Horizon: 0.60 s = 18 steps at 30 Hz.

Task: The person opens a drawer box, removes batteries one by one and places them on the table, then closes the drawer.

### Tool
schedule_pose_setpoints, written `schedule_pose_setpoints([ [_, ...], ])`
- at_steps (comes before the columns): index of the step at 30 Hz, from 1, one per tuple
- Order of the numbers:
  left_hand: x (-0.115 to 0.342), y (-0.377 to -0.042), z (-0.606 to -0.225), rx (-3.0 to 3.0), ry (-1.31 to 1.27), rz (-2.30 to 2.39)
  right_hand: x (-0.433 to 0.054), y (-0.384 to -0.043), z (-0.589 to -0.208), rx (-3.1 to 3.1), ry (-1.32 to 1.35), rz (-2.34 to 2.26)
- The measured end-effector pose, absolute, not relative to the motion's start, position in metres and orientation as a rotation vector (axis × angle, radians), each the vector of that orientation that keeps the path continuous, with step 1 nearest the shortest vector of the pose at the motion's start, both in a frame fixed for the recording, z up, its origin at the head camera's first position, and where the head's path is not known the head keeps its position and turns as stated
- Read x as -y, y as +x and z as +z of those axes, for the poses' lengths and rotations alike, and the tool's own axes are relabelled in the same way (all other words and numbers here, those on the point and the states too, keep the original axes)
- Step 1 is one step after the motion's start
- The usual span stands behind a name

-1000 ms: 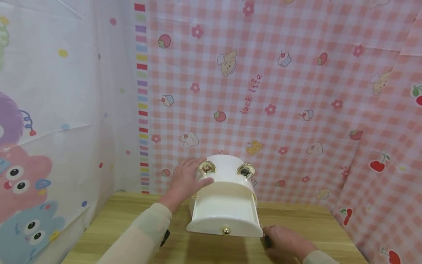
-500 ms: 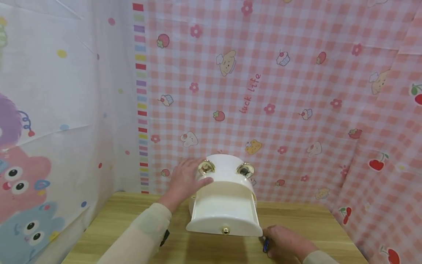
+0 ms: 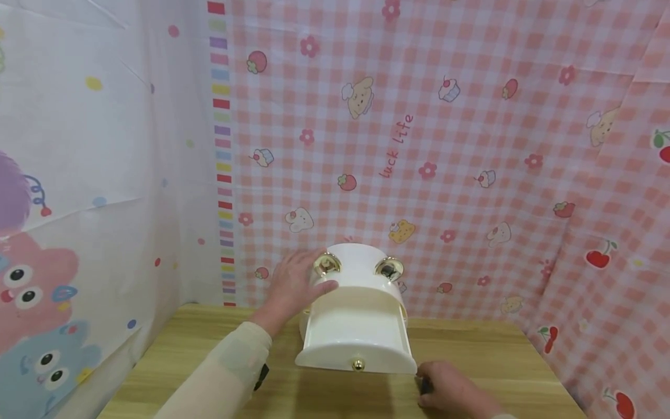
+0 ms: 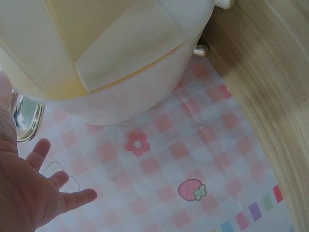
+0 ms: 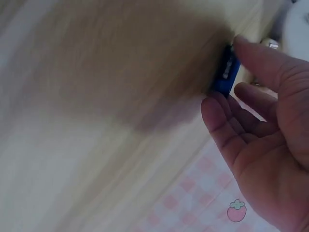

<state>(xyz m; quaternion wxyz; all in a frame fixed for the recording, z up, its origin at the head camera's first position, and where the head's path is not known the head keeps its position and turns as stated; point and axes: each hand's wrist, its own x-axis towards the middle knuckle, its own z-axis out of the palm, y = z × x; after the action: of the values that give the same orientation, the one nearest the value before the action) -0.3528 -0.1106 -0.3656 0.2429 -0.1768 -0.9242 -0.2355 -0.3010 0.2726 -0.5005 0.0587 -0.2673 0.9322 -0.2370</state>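
Observation:
A white box [image 3: 361, 265] with two shiny gold rings on its top stands on the table, its drawer [image 3: 330, 352] pulled out toward me. A gold knob [image 3: 358, 365] sits on the drawer front. My left hand [image 3: 293, 285] rests against the box's upper left side, thumb on the front edge; in the left wrist view its other fingers [image 4: 59, 180] spread loosely. Low beside the drawer's right corner, my right hand [image 3: 447, 387] pinches a small blue battery [image 5: 226, 72] with white lettering between thumb and fingertips. In the head view the fingers partly cover it.
The wood-grain table [image 3: 481, 346] runs up to a pink checked cloth [image 3: 445, 134] hanging close behind the box. A white cartoon-print cloth [image 3: 99, 139] hangs at the left. Table surface shows on both sides of the box.
The battery has turned in my right fingers, its blue side showing in the head view half a second ago and looking dark now. My left hand, the box and the drawer have stayed put.

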Motion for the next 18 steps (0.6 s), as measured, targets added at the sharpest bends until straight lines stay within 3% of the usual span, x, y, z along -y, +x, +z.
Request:
schedule_pose_setpoints([
  [18,0.11,-0.352,-0.364,2.566,-0.466,-0.675,-0.276,-0.307,-0.513,-2.966,-0.865,-0.578],
])
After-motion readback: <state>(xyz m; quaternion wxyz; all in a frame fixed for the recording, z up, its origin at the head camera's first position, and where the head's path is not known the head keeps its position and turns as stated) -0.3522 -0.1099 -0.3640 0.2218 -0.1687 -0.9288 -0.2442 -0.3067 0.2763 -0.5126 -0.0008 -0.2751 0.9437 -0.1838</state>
